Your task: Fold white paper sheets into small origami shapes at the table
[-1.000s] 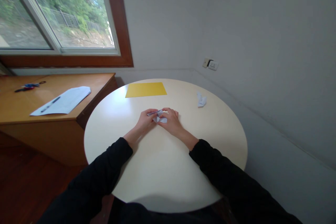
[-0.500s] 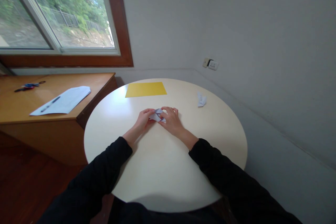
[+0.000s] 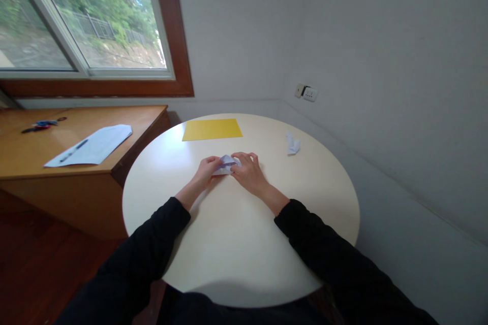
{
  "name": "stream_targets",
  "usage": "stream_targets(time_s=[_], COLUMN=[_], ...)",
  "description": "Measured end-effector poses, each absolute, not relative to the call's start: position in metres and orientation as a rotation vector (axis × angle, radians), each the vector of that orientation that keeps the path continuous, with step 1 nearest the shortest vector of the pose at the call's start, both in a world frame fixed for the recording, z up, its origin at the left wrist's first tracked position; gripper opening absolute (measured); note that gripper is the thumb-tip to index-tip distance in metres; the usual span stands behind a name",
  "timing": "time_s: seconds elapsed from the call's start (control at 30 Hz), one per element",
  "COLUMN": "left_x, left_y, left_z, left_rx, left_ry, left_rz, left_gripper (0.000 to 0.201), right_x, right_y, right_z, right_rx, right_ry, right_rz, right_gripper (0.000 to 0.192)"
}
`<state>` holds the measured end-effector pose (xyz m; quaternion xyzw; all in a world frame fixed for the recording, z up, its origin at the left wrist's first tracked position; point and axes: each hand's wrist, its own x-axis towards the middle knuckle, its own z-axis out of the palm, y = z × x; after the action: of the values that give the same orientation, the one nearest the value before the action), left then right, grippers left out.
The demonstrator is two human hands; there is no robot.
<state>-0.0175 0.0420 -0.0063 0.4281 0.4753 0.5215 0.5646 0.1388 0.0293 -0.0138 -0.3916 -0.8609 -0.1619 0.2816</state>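
Left hand (image 3: 206, 170) and right hand (image 3: 249, 172) grip folded paper (image 3: 226, 160) between fingers (image 3: 244, 158); uneven pulling could tear its creases.

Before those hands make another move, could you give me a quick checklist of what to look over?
1. Left hand on the folded white paper: ok, it grips the left end.
2. Right hand on the same paper: ok, fingers at its right end.
3. Folds lined up neatly: cannot tell, the fingers cover part and the paper looks small.
4. Yellow sheet away from the hands: ok, it lies flat beyond them, near the far edge of the round table.
5. Other white paper piece away from the hands: ok, it lies apart to the right.
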Motion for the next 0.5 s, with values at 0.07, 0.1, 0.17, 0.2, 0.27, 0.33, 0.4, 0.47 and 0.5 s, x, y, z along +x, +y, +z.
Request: stream_targets(time_s=[0.07, 0.1, 0.17, 0.2, 0.27, 0.33, 0.4, 0.47, 0.5], left_x=[-0.02, -0.021, -0.024, -0.026, -0.028, -0.028, -0.028, -0.028, -0.027], left_y=[0.043, 0.043, 0.043, 0.043, 0.044, 0.046, 0.048, 0.05, 0.051], left_z=[-0.005, -0.004, -0.002, -0.002, -0.003, -0.005, -0.009, -0.011, -0.012], left_rx=[1.148, 1.241, 1.422, 1.491, 1.574, 1.602, 1.592, 1.563, 1.544], left_ry=[1.164, 1.181, 1.205, 1.217, 1.247, 1.268, 1.295, 1.32, 1.328], left_rz=[1.188, 1.16, 1.087, 1.049, 0.993, 0.978, 0.999, 1.036, 1.057], left_gripper=[0.022, 0.021, 0.019, 0.019, 0.018, 0.02, 0.023, 0.026, 0.027], right_x=[0.139, 0.14, 0.14, 0.14, 0.14, 0.139, 0.139, 0.139, 0.139], right_y=[0.03, 0.029, 0.029, 0.029, 0.028, 0.028, 0.027, 0.027, 0.027], right_z=[-0.014, -0.014, -0.013, -0.013, -0.013, -0.013, -0.012, -0.012, -0.012], right_rx=[-1.038, -1.032, -1.018, -1.011, -0.992, -0.975, -0.965, -0.963, -0.961], right_ry=[-2.32, -2.325, -2.328, -2.329, -2.332, -2.336, -2.338, -2.336, -2.335], right_rz=[-0.434, -0.428, -0.411, -0.405, -0.409, -0.433, -0.458, -0.469, -0.471], right_gripper=[0.009, 0.01, 0.013, 0.014, 0.015, 0.015, 0.016, 0.016, 0.016])
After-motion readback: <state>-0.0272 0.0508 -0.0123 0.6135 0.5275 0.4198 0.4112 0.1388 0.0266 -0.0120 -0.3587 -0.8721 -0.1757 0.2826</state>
